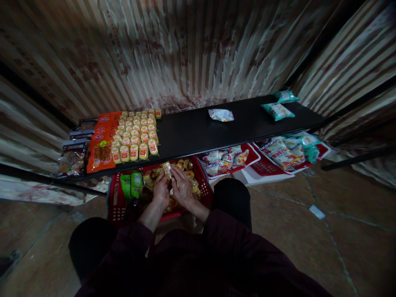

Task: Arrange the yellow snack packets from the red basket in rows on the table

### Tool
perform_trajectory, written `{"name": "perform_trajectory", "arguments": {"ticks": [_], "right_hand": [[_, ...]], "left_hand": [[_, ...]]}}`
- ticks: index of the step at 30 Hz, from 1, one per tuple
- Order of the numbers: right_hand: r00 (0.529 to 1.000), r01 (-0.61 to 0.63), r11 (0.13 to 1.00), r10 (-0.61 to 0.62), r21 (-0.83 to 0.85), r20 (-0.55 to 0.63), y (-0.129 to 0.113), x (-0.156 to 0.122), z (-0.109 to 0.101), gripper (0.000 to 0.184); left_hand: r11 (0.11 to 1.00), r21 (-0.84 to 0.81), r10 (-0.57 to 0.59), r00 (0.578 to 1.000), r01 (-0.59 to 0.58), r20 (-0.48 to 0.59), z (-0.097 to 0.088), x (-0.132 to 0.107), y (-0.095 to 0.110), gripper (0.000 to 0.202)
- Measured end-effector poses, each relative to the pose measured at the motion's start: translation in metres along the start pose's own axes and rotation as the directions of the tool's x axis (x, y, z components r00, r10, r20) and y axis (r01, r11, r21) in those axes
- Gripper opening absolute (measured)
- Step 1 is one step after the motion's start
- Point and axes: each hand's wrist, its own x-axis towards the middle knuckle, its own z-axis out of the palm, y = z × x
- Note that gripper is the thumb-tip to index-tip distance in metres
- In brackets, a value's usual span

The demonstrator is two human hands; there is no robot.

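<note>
Both hands are over a red plastic basket [115, 202] below the shelf's front edge. Between the fingers of my left hand [161, 192] and my right hand [182, 187] is a small wrapped snack cake [167, 168] in clear, shiny film. Each hand has its fingers closed against the packet. More yellow packets [195, 186] fill the basket around and under my hands. Green packets [132, 185] lie at its left end. Similar yellow snack cakes [133, 140] stand in close rows on the black shelf [185, 132], just beyond my hands.
Orange packets [102, 142] and dark packets [74, 154] lie at the shelf's left end. A white packet [221, 115] and teal packets [277, 111] lie farther right. Beneath the shelf, more red baskets hold white-and-red bags [281, 153]. Striped curtains [185, 53] surround the shelf.
</note>
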Motion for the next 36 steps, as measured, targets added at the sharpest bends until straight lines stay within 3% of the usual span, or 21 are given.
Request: {"name": "perform_trajectory", "arguments": {"ticks": [6,11,17,21,27,36], "right_hand": [[0.997,-0.069,0.997,0.069,0.044,0.019,0.001,-0.003,0.002,0.045],[0.986,-0.169,0.980,0.167,0.108,0.026,0.002,-0.006,0.003,0.046],[0.922,-0.376,0.892,0.387,0.251,0.009,0.005,-0.006,0.006,0.048],[0.884,-0.434,0.839,0.467,0.329,-0.026,0.013,-0.005,0.011,0.049],[0.865,-0.461,0.804,0.502,0.375,-0.015,0.023,-0.006,0.016,0.048],[0.887,-0.423,0.825,0.461,0.374,-0.013,0.024,-0.005,0.017,0.044]], "left_hand": [[0.990,0.137,0.033,0.998,-0.026,-0.050,-0.011,0.003,-0.008,0.028],[0.971,0.209,0.126,0.991,-0.116,-0.034,-0.012,-0.001,-0.011,0.025],[0.956,0.252,0.156,0.988,-0.150,-0.005,-0.006,-0.009,-0.009,0.024],[0.949,0.283,0.144,0.990,-0.139,0.004,-0.003,-0.013,-0.010,0.024],[0.938,0.315,0.155,0.988,-0.146,-0.003,-0.002,-0.013,-0.013,0.027],[0.966,0.223,0.144,0.988,-0.129,-0.052,-0.009,-0.004,-0.017,0.024]]}}
